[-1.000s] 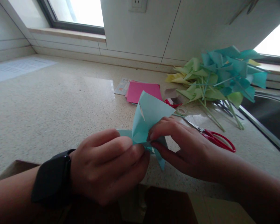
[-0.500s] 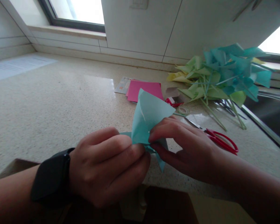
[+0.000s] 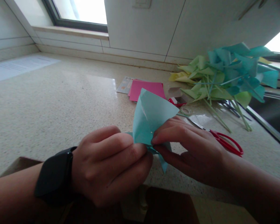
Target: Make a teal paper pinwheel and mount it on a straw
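Note:
A light-blue paper pinwheel [image 3: 151, 115] with curled blades is held between my two hands above the counter's front edge. My left hand [image 3: 114, 158], a black watch [image 3: 56, 174] on its wrist, is closed around the pinwheel's left and lower side. Thumb and index finger of my right hand [image 3: 186, 143] pinch the paper near its centre, by a small hole. One narrow blade tip hangs below the right fingers. What lies under the left fingers is hidden.
Behind the pinwheel lie pink paper sheets [image 3: 146, 88], a small red-and-white box [image 3: 176, 102] and red-handled scissors [image 3: 226, 143]. Finished green and blue pinwheels [image 3: 240, 68] are piled at the right, beside the sink [image 3: 270, 115]. A printed sheet [image 3: 21, 67] lies far left.
The view has shifted slightly, so everything sits a little farther right. Both hands keep their hold on the pinwheel, with hardly any movement of the fingers.

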The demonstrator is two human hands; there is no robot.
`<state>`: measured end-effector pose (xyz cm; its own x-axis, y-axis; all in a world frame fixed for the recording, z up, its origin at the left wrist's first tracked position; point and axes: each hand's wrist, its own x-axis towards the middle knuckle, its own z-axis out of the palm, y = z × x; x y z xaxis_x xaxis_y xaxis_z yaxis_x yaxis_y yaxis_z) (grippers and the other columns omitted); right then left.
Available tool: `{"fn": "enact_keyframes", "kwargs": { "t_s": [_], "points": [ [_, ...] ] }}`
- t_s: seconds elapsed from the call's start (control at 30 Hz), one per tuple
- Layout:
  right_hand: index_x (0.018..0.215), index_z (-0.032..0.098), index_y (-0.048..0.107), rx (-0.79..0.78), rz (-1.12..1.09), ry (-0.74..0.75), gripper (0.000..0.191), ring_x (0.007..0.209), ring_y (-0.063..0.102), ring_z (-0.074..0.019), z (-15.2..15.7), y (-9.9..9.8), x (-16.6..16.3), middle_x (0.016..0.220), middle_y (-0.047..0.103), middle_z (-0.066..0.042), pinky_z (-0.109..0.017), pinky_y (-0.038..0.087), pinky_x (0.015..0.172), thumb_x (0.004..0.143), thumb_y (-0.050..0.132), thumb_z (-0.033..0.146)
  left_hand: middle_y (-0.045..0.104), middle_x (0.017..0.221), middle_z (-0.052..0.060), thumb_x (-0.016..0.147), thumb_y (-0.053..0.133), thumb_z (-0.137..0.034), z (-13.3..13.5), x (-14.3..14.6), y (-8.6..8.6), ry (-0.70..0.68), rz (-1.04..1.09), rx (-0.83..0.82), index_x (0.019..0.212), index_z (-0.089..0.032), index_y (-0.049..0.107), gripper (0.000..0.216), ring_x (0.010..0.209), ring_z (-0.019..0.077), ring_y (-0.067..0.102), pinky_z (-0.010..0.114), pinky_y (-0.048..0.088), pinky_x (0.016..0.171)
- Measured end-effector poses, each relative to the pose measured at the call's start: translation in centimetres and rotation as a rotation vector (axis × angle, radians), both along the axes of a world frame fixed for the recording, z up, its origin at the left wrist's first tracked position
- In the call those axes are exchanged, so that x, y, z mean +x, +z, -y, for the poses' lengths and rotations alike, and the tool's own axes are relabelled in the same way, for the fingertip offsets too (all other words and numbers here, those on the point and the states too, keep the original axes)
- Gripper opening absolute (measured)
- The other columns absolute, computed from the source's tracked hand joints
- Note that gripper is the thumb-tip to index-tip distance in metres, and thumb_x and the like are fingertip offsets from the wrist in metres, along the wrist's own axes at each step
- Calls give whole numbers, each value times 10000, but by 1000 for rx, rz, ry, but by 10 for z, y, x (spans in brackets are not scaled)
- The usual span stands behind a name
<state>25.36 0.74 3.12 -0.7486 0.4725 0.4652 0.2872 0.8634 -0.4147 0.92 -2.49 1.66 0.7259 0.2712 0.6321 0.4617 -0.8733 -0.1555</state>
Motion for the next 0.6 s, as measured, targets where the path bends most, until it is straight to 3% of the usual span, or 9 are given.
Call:
{"fn": "enact_keyframes", "kwargs": {
  "t_s": [0.27,0.6],
  "points": [
    [1041,211,564,29,5,27,203,832,600,-159,-1,1,-2,891,655,-8,-321,448,760,913,609,60,788,990,30,960,553,-82,-2,-6,8,-54,-86,-18,1071,-151,699,197,856,196,649,384,555,733],
    [1033,184,579,60,-4,45,186,830,596,-147,-2,0,0,901,661,-3,-327,454,770,909,641,59,798,883,7,1015,477,-100,-2,5,-4,-7,89,53,1009,-164,684,216,765,185,643,396,527,672]
  ]
}}
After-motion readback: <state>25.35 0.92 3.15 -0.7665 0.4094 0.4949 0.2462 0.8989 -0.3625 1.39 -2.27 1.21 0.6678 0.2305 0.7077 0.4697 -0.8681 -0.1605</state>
